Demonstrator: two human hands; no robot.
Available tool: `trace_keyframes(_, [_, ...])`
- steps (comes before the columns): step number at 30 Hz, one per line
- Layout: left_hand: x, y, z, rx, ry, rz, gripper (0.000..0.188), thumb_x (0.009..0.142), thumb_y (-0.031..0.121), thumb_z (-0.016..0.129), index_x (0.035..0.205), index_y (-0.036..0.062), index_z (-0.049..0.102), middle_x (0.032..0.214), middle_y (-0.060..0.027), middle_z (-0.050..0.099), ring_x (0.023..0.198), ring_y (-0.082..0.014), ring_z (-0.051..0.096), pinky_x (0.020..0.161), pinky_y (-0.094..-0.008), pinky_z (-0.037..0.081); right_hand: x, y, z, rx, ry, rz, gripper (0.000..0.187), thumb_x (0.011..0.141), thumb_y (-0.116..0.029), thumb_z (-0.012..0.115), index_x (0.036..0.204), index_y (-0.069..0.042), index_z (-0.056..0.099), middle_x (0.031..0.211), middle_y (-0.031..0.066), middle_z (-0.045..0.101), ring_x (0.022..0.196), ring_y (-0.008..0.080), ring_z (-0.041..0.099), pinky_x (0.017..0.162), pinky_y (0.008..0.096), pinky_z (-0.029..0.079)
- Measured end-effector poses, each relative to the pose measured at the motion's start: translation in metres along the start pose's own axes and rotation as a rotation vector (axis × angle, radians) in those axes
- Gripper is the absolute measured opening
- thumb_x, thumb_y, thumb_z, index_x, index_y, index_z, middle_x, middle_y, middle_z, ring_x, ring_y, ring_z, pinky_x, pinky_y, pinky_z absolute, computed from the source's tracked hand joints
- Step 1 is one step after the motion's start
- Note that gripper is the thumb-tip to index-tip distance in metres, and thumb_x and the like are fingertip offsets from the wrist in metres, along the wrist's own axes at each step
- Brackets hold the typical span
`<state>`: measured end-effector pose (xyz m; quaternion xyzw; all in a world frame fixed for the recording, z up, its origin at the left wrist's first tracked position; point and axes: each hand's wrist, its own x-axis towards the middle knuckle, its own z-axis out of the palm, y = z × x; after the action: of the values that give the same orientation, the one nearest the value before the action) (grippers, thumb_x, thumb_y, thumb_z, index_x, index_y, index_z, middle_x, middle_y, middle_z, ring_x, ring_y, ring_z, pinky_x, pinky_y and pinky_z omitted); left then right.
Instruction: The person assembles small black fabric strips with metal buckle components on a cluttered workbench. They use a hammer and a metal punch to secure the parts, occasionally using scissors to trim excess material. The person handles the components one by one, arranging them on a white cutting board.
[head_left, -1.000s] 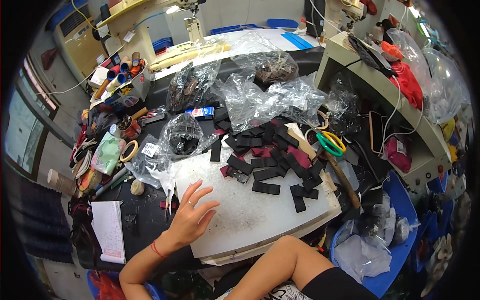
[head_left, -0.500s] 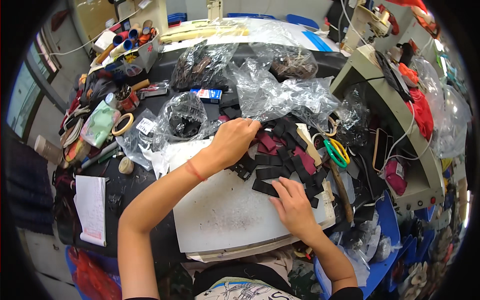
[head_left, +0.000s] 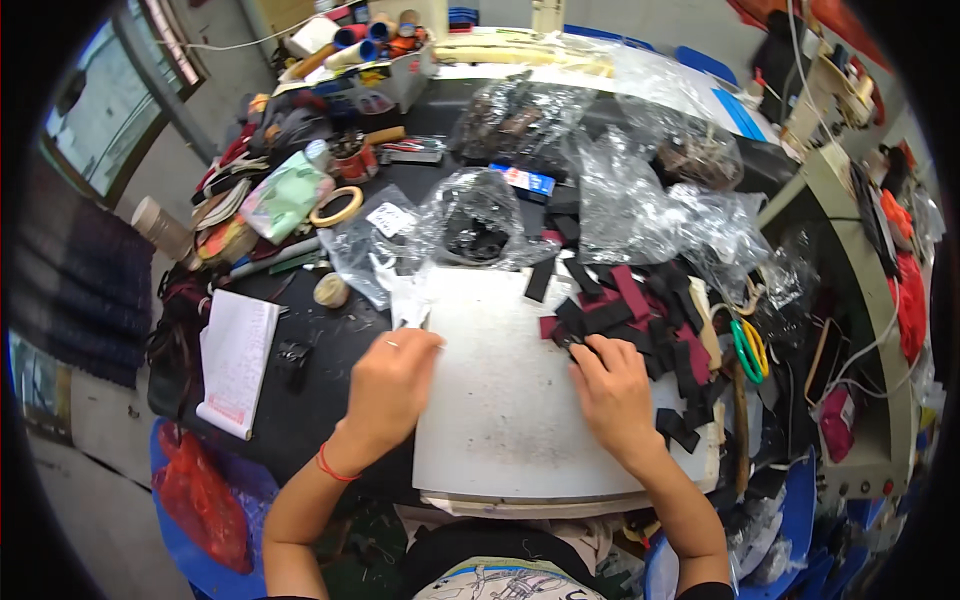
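Observation:
A loose pile of short black webbing strips (head_left: 606, 317) and maroon strips (head_left: 631, 292) covers the right part of a pale work board (head_left: 500, 400). My right hand (head_left: 612, 392) is at the pile's near edge, fingers bent down and fingertips against dark pieces; what they pinch is hidden. Over the board's left edge my left hand (head_left: 392, 382) is raised, its fingers pinched together around something too small to name. A few black strips lie apart from the pile, by the board's near right corner.
Clear plastic bags (head_left: 630, 200) and a blue box (head_left: 522, 181) lie behind the board. Green-and-yellow-handled scissors (head_left: 747, 350) rest to its right, beside a pale machine housing (head_left: 850, 300). At left are a notepad (head_left: 238, 360), a tape roll (head_left: 336, 206) and a small jar (head_left: 331, 290).
My left hand has drawn back from the pile to the board's left edge. My right hand has moved up to the pile, and the whole view has shifted.

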<state>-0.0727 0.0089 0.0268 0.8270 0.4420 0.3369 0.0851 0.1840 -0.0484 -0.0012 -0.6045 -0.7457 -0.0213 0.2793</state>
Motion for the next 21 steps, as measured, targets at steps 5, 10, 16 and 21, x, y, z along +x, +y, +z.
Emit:
trace_keyframes(5, [-0.020,-0.051,-0.005,-0.128,-0.100,-0.399,0.012,0.082,0.009,0.065,0.091,0.0015,0.060,0.084,-0.0149,0.064,0.077,-0.0336,0.063,0.066,-0.0391,0.048,-0.003,-0.009,0.004,0.114,-0.082,-0.130,0.025,0.077,0.000,0.062,0.102,-0.002,0.063,0.112,0.0116,0.061,0.105,0.0286,0.055,0.089,0.0400,0.043])
trace_keyframes(10, [-0.018,-0.057,0.002,-0.066,-0.149,-0.437,0.022,0.080,0.014,0.068,0.093,0.0009,0.056,0.086,-0.0142,0.062,0.078,-0.0312,0.062,0.068,-0.0392,0.048,0.001,-0.024,-0.020,0.047,-0.026,-0.053,0.027,0.077,-0.005,0.067,0.104,-0.003,0.063,0.110,0.0119,0.061,0.103,0.0293,0.056,0.086,0.0390,0.043])
trace_keyframes(16, [-0.032,-0.083,0.000,-0.099,-0.189,-0.512,0.024,0.080,0.013,0.070,0.095,0.0000,0.056,0.081,-0.0125,0.062,0.072,-0.0249,0.062,0.065,-0.0346,0.049,-0.059,0.006,-0.053,-0.133,-0.104,0.153,0.033,0.077,-0.010,0.070,0.108,-0.002,0.062,0.108,0.0107,0.061,0.098,0.0297,0.054,0.082,0.0407,0.040])
trace_keyframes(21, [-0.023,-0.073,0.000,-0.066,-0.265,-0.427,0.024,0.080,0.008,0.066,0.101,-0.0002,0.057,0.075,-0.0111,0.062,0.069,-0.0271,0.063,0.064,-0.0380,0.049,-0.056,0.007,-0.049,-0.011,-0.064,0.235,0.037,0.075,-0.003,0.070,0.111,-0.001,0.062,0.094,0.0114,0.057,0.093,0.0276,0.054,0.079,0.0369,0.043])
